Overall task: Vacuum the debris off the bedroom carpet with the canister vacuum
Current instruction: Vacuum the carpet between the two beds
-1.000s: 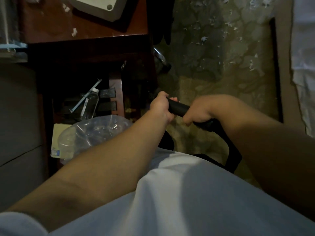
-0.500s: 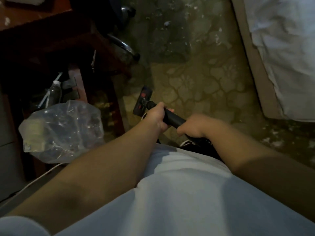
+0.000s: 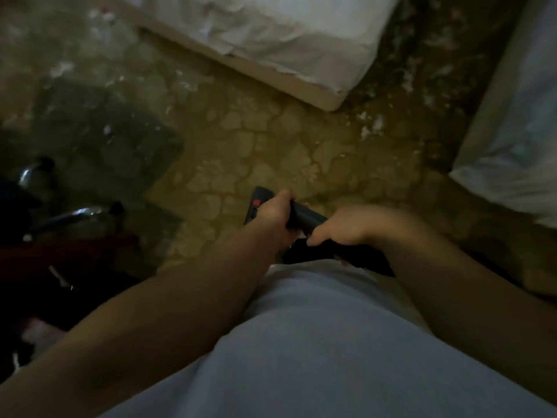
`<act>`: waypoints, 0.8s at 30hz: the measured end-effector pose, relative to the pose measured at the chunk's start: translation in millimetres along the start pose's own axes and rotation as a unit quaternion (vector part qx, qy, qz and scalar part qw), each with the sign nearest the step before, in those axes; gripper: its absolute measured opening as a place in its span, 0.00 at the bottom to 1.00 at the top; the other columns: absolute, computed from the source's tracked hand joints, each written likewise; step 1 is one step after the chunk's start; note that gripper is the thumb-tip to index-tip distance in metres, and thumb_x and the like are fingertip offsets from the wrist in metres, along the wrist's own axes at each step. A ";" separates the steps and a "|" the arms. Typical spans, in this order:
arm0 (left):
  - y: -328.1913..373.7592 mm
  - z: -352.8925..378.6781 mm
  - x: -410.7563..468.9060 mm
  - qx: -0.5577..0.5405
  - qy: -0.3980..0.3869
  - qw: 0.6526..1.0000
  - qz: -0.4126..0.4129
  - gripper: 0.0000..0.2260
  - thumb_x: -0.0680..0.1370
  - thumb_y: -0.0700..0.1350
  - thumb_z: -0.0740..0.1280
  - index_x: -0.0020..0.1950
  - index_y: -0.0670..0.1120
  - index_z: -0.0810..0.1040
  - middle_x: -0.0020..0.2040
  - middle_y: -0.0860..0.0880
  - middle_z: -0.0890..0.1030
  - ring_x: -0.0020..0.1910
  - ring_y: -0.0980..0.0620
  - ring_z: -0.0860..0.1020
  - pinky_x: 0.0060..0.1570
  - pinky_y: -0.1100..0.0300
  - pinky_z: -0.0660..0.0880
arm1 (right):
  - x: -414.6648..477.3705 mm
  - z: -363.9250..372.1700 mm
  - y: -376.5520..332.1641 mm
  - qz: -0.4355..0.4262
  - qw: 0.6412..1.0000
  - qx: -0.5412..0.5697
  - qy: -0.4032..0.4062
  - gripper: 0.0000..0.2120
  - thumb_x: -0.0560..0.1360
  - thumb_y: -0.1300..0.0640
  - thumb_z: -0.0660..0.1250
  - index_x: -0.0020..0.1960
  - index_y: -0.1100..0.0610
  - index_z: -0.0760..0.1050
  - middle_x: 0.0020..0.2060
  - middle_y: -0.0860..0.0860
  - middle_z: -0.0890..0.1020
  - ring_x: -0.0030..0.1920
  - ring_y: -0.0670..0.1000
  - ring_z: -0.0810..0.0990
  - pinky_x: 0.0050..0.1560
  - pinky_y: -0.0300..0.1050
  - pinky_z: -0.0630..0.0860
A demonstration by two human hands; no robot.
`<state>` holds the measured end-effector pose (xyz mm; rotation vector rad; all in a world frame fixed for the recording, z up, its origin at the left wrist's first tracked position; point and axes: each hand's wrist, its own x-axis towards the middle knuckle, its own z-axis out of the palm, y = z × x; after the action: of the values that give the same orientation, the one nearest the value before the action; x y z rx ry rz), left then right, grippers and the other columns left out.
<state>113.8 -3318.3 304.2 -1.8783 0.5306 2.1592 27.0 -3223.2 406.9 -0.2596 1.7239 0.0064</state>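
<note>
- Vacuum wand [image 3: 304, 218], head view: sitting low in front of the body, its floor head [image 3: 256, 203] resting on the carpet [image 3: 271, 140] just beyond the left hand [image 3: 272, 211].
- Left hand is gripping the wand's forward part; right hand [image 3: 340, 226] is gripping the handle behind it.
- Step, as judged: sweeping mid-room.
- White debris [image 3: 369, 128] is lying near the bed [image 3: 286, 40] corner; the next pass is calling for a push toward it.

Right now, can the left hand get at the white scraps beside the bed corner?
Probably not by itself: the left hand grips the vacuum wand, and the white scraps lie farther out on the carpet. Nothing stands between, so the vacuum wand could likely reach them.
</note>
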 end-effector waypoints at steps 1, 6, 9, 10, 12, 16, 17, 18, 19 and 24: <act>-7.4 5.2 -3.1 0.026 -0.016 1.000 -0.002 0.06 0.81 0.43 0.65 0.50 0.41 0.74 0.43 0.42 0.78 0.41 0.44 0.78 0.37 0.49 0.77 | -7.6 6.5 12.2 0.004 0.999 0.028 0.019 0.15 0.76 0.45 0.76 0.48 0.55 0.78 0.43 0.56 0.85 0.42 0.56 0.86 0.46 0.50 0.84; -49.5 15.8 -5.7 0.171 -0.090 0.981 -0.011 0.07 0.80 0.44 0.67 0.54 0.42 0.75 0.42 0.44 0.78 0.39 0.46 0.78 0.33 0.54 0.77 | -33.7 67.0 65.6 0.049 0.980 0.176 0.080 0.16 0.75 0.43 0.77 0.49 0.55 0.80 0.43 0.55 0.85 0.40 0.55 0.86 0.46 0.50 0.85; -76.9 18.5 -8.3 0.253 -0.110 0.961 -0.018 0.04 0.78 0.41 0.64 0.44 0.42 0.75 0.37 0.46 0.77 0.34 0.49 0.77 0.33 0.56 0.76 | -38.4 108.4 90.2 0.084 0.960 0.238 0.120 0.19 0.72 0.41 0.78 0.52 0.54 0.80 0.45 0.55 0.85 0.43 0.56 0.86 0.50 0.53 0.86; -84.9 20.6 -10.9 0.271 -0.119 0.955 -0.018 0.05 0.78 0.41 0.63 0.43 0.42 0.74 0.36 0.46 0.76 0.32 0.49 0.76 0.31 0.58 0.76 | -39.3 118.7 97.3 0.091 0.953 0.255 0.134 0.20 0.71 0.40 0.78 0.52 0.54 0.79 0.45 0.55 0.85 0.44 0.56 0.86 0.48 0.52 0.85; -95.8 28.4 -14.1 0.308 -0.129 0.942 -0.011 0.03 0.78 0.40 0.64 0.46 0.42 0.74 0.35 0.46 0.76 0.31 0.50 0.77 0.27 0.60 0.76 | -40.1 132.2 108.0 0.094 0.940 0.287 0.156 0.21 0.70 0.40 0.77 0.52 0.54 0.79 0.47 0.55 0.84 0.45 0.56 0.85 0.45 0.51 0.83; -112.2 54.2 -9.8 0.358 -0.132 0.924 -0.012 0.04 0.78 0.41 0.65 0.51 0.41 0.75 0.38 0.45 0.78 0.33 0.48 0.79 0.31 0.58 0.78 | -39.2 136.1 131.0 0.092 0.926 0.323 0.172 0.20 0.71 0.40 0.74 0.56 0.52 0.77 0.49 0.53 0.83 0.46 0.54 0.83 0.41 0.48 0.79; -117.5 61.6 -8.7 0.368 -0.134 0.920 -0.015 0.04 0.78 0.41 0.65 0.50 0.41 0.75 0.38 0.45 0.78 0.34 0.48 0.79 0.32 0.58 0.78 | -41.2 134.1 138.7 0.089 0.925 0.328 0.171 0.17 0.73 0.41 0.74 0.54 0.52 0.77 0.48 0.53 0.82 0.45 0.54 0.83 0.39 0.47 0.77; -124.3 68.8 -6.1 0.374 -0.136 0.917 -0.022 0.03 0.79 0.41 0.64 0.49 0.41 0.75 0.39 0.45 0.78 0.35 0.48 0.78 0.32 0.58 0.78 | -44.2 131.9 147.6 0.087 0.922 0.339 0.168 0.15 0.75 0.43 0.74 0.52 0.52 0.76 0.46 0.53 0.83 0.43 0.53 0.83 0.38 0.46 0.76; -131.7 75.9 -4.2 0.384 -0.137 0.913 -0.032 0.04 0.79 0.41 0.64 0.48 0.42 0.75 0.39 0.45 0.78 0.36 0.49 0.78 0.33 0.58 0.77 | -46.8 129.8 157.5 0.087 0.917 0.354 0.163 0.14 0.75 0.44 0.74 0.50 0.52 0.77 0.45 0.54 0.84 0.42 0.53 0.84 0.37 0.46 0.77; -173.6 117.9 4.0 0.429 -0.118 0.892 -0.081 0.06 0.81 0.44 0.64 0.51 0.41 0.76 0.43 0.44 0.79 0.41 0.48 0.79 0.37 0.53 0.77 | -48.0 118.4 214.1 0.098 0.912 0.382 0.116 0.19 0.73 0.38 0.74 0.53 0.52 0.80 0.46 0.56 0.86 0.46 0.58 0.87 0.55 0.59 0.85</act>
<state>76.5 -3112.0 292.9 -1.1075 1.0140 1.5904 111.5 -2988.7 402.9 0.5116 1.8461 -0.5621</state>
